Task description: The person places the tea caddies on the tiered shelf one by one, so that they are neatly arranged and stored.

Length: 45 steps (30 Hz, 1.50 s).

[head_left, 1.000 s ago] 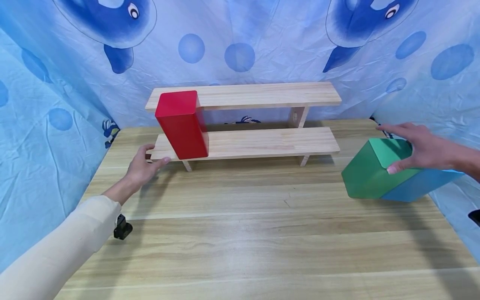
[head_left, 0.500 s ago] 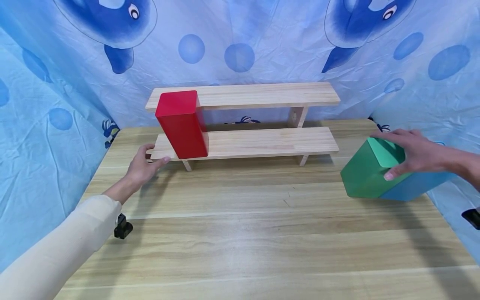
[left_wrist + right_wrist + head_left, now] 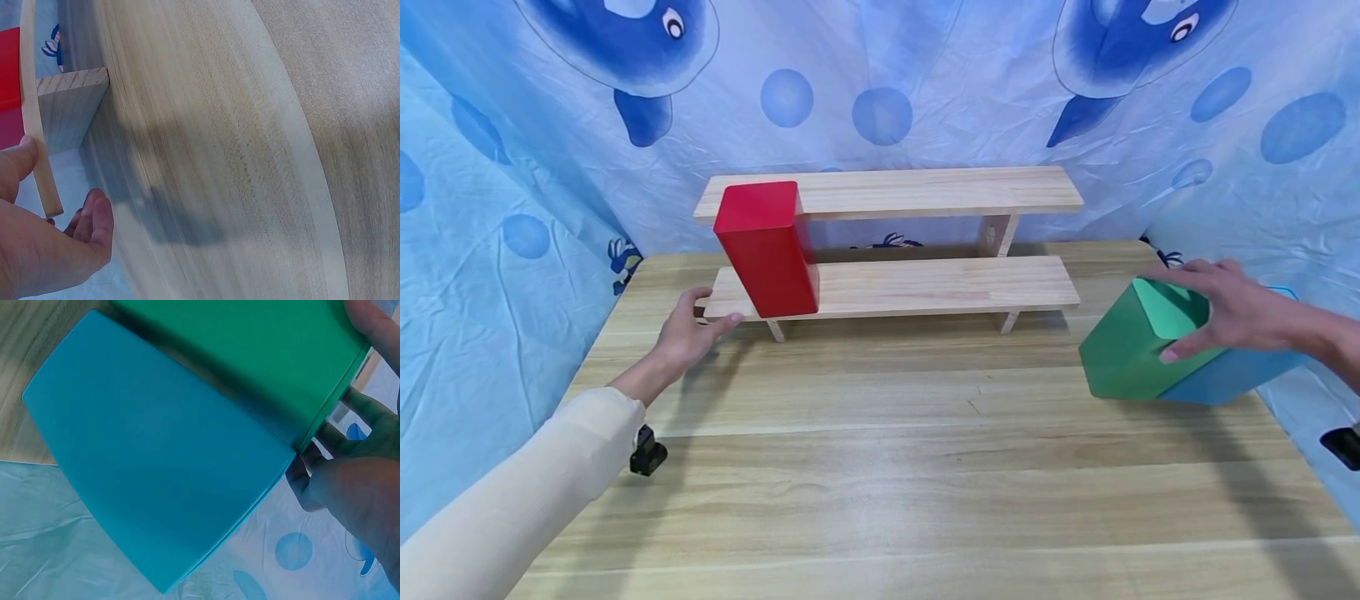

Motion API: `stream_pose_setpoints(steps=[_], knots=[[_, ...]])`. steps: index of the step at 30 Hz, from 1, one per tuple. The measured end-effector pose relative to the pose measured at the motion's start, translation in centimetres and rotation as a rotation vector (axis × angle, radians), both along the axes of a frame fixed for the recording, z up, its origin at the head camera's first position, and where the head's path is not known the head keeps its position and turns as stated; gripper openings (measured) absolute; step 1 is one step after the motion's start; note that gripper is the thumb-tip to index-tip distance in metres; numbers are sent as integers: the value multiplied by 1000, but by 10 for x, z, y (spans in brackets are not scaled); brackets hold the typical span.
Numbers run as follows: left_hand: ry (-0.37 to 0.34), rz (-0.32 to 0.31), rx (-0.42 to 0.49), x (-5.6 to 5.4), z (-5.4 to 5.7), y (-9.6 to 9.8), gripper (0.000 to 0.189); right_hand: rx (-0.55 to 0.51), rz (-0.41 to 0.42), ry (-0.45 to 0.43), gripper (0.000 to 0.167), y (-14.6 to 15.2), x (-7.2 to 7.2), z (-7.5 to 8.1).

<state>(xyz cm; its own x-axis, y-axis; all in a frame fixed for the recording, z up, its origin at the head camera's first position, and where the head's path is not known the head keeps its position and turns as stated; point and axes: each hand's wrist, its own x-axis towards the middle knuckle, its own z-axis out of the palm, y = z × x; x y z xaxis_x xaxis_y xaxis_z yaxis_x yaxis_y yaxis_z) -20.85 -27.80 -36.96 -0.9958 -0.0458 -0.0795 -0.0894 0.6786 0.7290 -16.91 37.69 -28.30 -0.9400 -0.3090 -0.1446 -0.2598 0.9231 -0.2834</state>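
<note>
A tall red box [image 3: 767,250] stands upright on the lower board of a two-tier wooden shelf [image 3: 940,287], near its left end. My left hand [image 3: 688,332] holds that end of the lower board. In the left wrist view its thumb [image 3: 25,156] lies on the board's edge, and the other fingers curl beyond it. At the right, my right hand [image 3: 1240,307] spans the top of a green box [image 3: 1138,350] and grips it, thumb on the near side. A blue box [image 3: 1232,371] stands close against the green one, partly behind my hand; its broad side fills the right wrist view.
The shelf's upper board [image 3: 925,192] runs along the back near a blue curtain [image 3: 970,83] printed with whales, which also hangs at both sides. Everything stands on a light wooden table [image 3: 880,467]. A black device [image 3: 647,452] sits at my left wrist.
My right hand has shifted a little to the left over the green box, and more of the blue box's top edge shows. My left hand and the red box stay in place.
</note>
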Motion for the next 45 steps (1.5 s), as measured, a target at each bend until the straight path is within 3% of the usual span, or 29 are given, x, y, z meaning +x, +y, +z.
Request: stream_pose_setpoints(steps=[9,17,34,45], knots=[[10,1,-4,0,0,0,87,-26,0,0,105,-11,5,9],[3,3,3,1,0,1,86,-64,49,58,105,-27,9,19],[4,-5,10,1,1,1,85,-10,61,39,106,-57,8,43],[7,-2,-3,1,0,0,87,-50,184,135,103,-84,0,70]])
